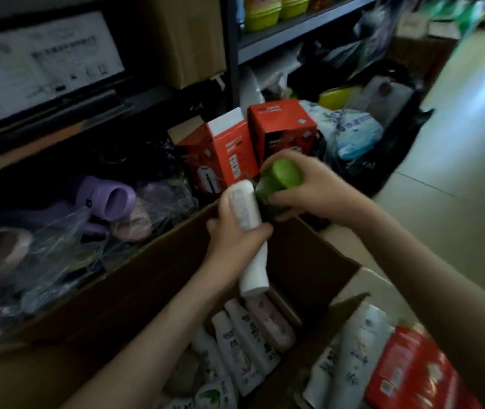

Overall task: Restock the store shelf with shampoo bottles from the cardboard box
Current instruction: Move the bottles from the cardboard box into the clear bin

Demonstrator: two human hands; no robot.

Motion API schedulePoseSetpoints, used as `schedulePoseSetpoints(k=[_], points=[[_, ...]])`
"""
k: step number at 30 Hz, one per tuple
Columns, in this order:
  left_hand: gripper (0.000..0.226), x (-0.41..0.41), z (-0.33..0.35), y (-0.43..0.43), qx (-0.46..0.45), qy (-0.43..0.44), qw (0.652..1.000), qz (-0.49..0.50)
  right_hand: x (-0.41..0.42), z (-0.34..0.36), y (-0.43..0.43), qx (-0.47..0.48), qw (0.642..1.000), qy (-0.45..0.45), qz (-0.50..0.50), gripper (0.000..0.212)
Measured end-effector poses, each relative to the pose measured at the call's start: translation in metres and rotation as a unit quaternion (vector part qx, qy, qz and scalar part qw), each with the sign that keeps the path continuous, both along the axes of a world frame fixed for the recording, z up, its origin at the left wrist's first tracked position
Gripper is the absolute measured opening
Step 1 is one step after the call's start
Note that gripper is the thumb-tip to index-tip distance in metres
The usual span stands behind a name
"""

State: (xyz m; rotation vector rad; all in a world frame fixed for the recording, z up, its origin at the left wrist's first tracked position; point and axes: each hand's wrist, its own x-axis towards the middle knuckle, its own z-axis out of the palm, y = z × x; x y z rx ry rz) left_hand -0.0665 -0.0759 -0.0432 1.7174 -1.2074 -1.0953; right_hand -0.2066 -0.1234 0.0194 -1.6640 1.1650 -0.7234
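Smooth white plastic bottle with a printed label, glossy green plastic bottle. Matt brown cardboard box, rough at its edges. Red printed paperboard cartons, faintly sheened. Matt lilac rubbery clogs under crinkled clear plastic film. Dark painted metal shelf post. Shiny red plastic-wrapped pack.

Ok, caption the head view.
Left hand grips a white plastic bottle, right hand a green bottle, above the brown cardboard box.

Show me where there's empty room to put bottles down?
Bare floor right of the black bag, and maybe the far end of the cardboard box. Crowded: slippers on the left, red boxes ahead, bottles filling the box's near end.
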Motion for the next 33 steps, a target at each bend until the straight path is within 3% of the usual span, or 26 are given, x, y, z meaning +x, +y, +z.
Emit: schedulePoseSetpoints(k=[3, 5, 8, 12, 14, 16, 19, 22, 24, 27, 28, 31, 33], points=[[0.093, -0.053, 0.032, 0.0, -0.081, -0.031, 0.994, -0.063, -0.065, 0.02, 0.028, 0.025, 0.982, -0.141, -0.124, 0.036], [0.099, -0.095, 0.044, 0.001, -0.1, -0.053, 0.985, -0.132, -0.108, 0.021, 0.049, 0.008, 0.962, -0.181, -0.206, 0.036], [0.104, -0.162, 0.045, 0.009, -0.073, -0.082, 0.962, -0.249, -0.17, 0.001, 0.078, -0.018, 0.935, -0.164, -0.314, 0.026], [0.105, -0.241, 0.004, 0.041, 0.0, -0.103, 0.933, -0.345, -0.231, -0.054, 0.121, 0.047, 0.881, -0.142, -0.448, 0.021], [0.106, -0.263, -0.03, 0.059, 0.045, -0.135, 0.915, -0.377, -0.248, -0.092, 0.146, 0.07, 0.879, -0.095, -0.462, 0.004], [0.109, -0.271, -0.067, 0.074, 0.089, -0.188, 0.89, -0.407, -0.257, -0.134, 0.169, 0.117, 0.886, -0.037, -0.448, 0.004], [0.109, -0.259, -0.117, 0.093, 0.135, -0.254, 0.855, -0.432, -0.262, -0.188, 0.196, 0.224, 0.879, 0.007, -0.42, 0.017], [0.111, -0.242, -0.148, 0.105, 0.16, -0.296, 0.83, -0.446, -0.265, -0.222, 0.204, 0.297, 0.86, 0.035, -0.412, 0.06], [0.107, -0.238, -0.154, 0.107, 0.152, -0.311, 0.822, -0.453, -0.264, -0.232, 0.199, 0.305, 0.861, 0.111, -0.391, 0.072], [0.095, -0.241, -0.135, 0.1, 0.123, -0.334, 0.812, -0.463, -0.259, -0.218, 0.178, 0.228, 0.852, 0.301, -0.363, 0.065], [0.09, -0.242, -0.121, 0.094, 0.108, -0.34, 0.81, -0.466, -0.254, -0.203, 0.166, 0.19, 0.853, 0.322, -0.365, 0.065], [0.064, -0.228, -0.055, 0.068, 0.003, -0.339, 0.82, -0.461, -0.227, -0.149, 0.12, 0.03, 0.884, 0.288, -0.366, 0.066], [0.043, -0.2, -0.008, 0.05, -0.114, -0.28, 0.862, -0.406, -0.195, -0.106, 0.083, -0.098, 0.901, 0.246, -0.343, 0.061]])
